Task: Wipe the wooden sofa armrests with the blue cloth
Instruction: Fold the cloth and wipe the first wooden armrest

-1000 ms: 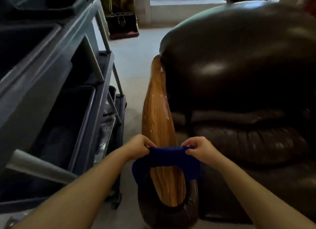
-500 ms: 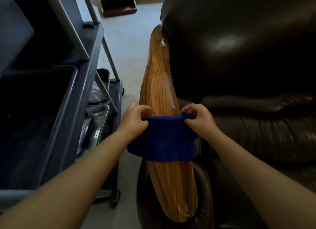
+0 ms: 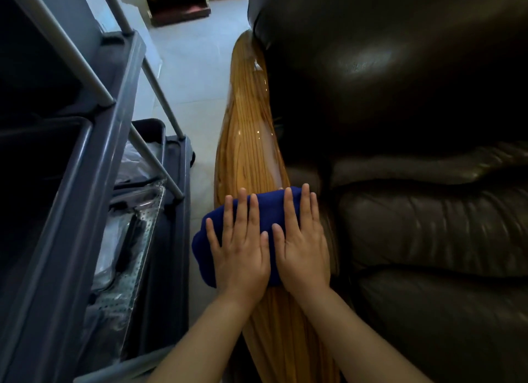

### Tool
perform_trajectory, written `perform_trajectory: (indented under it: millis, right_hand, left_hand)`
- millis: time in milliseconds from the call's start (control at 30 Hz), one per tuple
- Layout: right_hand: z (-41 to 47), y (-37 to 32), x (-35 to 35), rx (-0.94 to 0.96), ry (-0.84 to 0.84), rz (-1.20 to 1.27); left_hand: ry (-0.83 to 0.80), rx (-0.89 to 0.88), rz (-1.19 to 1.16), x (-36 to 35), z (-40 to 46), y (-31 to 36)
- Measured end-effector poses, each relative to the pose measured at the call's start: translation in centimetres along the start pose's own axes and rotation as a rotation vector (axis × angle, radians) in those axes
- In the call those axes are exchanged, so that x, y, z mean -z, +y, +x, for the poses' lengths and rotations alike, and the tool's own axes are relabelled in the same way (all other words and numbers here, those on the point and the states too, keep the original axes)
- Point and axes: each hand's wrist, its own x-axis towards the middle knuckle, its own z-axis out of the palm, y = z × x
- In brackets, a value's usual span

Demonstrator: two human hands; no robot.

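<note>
We hold the left hand [image 3: 239, 249] and right hand [image 3: 301, 244] flat, palms down, side by side, fingers extended forward, forearms converging.

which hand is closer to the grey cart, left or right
The left hand. It presses the blue cloth on the side of the wooden armrest that faces the grey cart. The right hand lies flat beside it, toward the leather seat.

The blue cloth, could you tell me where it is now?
Blue cloth: centre of head view, draped across the wooden armrest, under left hand and right hand.
</note>
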Motion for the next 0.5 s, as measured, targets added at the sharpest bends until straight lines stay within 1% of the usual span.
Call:
perform_trajectory:
  millis: [133,233,433,500]
  right_hand:
    - [4.6,-0.9,0.1,0.027,-0.031,-0.053]
    - [8.1,-1.5,0.1,0.057,-0.069,-0.104]
    - [14.1,-2.3,0.3,0.091,-0.154,-0.081]
    - [16.3,-2.6,0.4,0.087,-0.189,-0.079]
  left_hand:
    - [0.012,0.009,0.006,0.9,4.1,-0.4]
    - [-0.012,-0.001,0.024,1.5,7.3,-0.6]
    - [-0.077,-0.035,0.05,2.5,13.1,-1.1]
    - [-0.083,-0.029,0.021,2.7,15.2,-1.3]
